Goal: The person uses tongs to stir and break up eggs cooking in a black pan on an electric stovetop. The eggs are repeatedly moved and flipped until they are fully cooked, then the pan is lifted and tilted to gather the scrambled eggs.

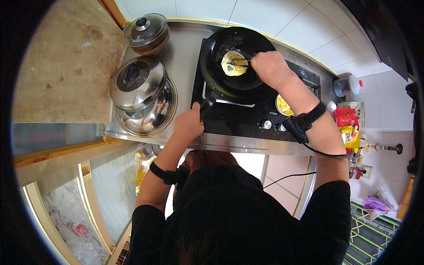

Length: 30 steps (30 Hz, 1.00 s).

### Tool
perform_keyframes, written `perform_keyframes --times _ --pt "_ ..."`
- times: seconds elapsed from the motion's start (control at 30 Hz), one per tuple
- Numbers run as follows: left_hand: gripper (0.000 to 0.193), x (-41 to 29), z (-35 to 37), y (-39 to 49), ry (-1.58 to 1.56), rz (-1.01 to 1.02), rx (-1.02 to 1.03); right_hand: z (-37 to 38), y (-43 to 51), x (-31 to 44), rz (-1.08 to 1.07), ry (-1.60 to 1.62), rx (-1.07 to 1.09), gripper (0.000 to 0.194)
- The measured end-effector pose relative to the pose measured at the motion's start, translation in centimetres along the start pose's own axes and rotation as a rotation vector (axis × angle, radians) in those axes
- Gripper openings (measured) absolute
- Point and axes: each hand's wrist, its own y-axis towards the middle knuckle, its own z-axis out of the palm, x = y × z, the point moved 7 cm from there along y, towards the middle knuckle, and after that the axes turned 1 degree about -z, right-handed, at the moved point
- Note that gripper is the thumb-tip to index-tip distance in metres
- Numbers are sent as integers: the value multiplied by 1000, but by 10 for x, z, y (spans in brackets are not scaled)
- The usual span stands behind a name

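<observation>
A black wok sits on the black glass gas stove. My left hand is closed around its dark handle. Inside the wok lies a thin, round piece of fried egg, pale with yellow and a few dark spots. My right hand reaches over the wok's right side and grips a pair of thin utensils that look like chopsticks. Their tips touch the egg or hang just over it; I cannot tell which. Below my right forearm a bowl of yellow egg shows, partly hidden by the arm.
To the left on the steel counter stand a glass-lidded pot and a domed steel lid on a wide steel pan. Stove knobs line the front. A plastic jar and seasoning packets stand at right.
</observation>
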Motion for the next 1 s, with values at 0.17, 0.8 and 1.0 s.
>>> perform_keyframes --times 0.17,0.8,1.0 --pt "33 0 0 0 1 3 -5 -6 -10 -5 20 62 -24 8" --pt "35 1 2 0 11 -1 -14 -2 3 14 -98 -41 -94 13" --pt "33 1 0 0 10 2 -24 -4 8 6 -101 -30 -59 13"
